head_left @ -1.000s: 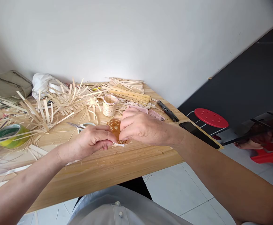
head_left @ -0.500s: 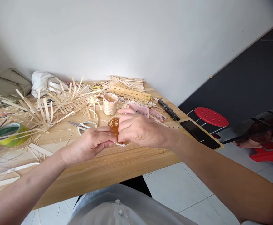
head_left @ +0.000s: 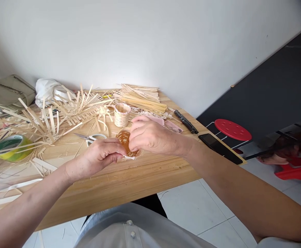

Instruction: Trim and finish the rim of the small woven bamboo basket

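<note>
A small woven basket (head_left: 124, 138) lies on its side, its mouth toward me, at the middle of the table. My left hand (head_left: 102, 155) is closed on its near rim, thumb and fingers pinching a white edging (head_left: 129, 157). Over the basket's right side is my right hand (head_left: 149, 137), with the fingers bent and the tips pressed together at the opening. Whatever lies between those tips is hidden or too small to name. Just behind stands a second small woven basket (head_left: 121, 115), upright, with a pinkish rim. Scissors (head_left: 90, 137) rest left of the held basket.
Loose wood strips (head_left: 49, 120) spread over the table's left side, near a roll of green-yellow tape (head_left: 11, 148). A strip bundle (head_left: 142, 98) lies at the back. On the right are a pink tray (head_left: 173, 126), a black cutter (head_left: 186, 121), a phone (head_left: 219, 148) and a red stool (head_left: 233, 129).
My left hand has shifted slightly left. My right fingertips have moved slightly left and down, and more of the basket's inside shows between the hands.
</note>
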{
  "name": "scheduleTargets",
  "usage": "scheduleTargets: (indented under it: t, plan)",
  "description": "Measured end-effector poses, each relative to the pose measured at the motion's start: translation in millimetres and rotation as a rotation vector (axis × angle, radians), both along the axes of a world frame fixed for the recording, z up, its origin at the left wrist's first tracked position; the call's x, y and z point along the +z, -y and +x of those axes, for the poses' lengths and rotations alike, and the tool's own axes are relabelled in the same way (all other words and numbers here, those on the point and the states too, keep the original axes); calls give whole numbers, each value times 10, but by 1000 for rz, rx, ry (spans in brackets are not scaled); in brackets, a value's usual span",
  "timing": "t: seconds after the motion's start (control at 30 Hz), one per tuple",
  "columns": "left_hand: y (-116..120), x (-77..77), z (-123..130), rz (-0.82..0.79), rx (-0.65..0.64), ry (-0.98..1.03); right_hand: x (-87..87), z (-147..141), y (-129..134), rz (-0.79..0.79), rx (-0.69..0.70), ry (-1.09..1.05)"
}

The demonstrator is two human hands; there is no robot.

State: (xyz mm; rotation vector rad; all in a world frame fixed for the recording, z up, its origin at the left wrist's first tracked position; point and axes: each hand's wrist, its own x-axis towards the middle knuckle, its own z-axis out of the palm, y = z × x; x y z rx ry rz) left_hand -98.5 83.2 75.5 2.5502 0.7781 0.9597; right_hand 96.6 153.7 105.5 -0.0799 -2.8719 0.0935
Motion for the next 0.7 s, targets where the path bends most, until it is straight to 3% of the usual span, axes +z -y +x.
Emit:
scheduleTargets:
  t: [0.17, 0.33, 0.53, 0.7]
  plan:
    - [6, -1, -1, 33, 27, -10, -12, -30, -12, 60, 48, -39]
    - [-14, -51, -37, 87, 194, 5, 52, -6, 132, 247, -118, -324]
    - [-59, -81, -21, 82, 332, 36, -181, -160, 281, 532, -123, -393]
    - [-73, -110, 2, 76, 341, 61, -224, -220, 258, 571, -27, -447]
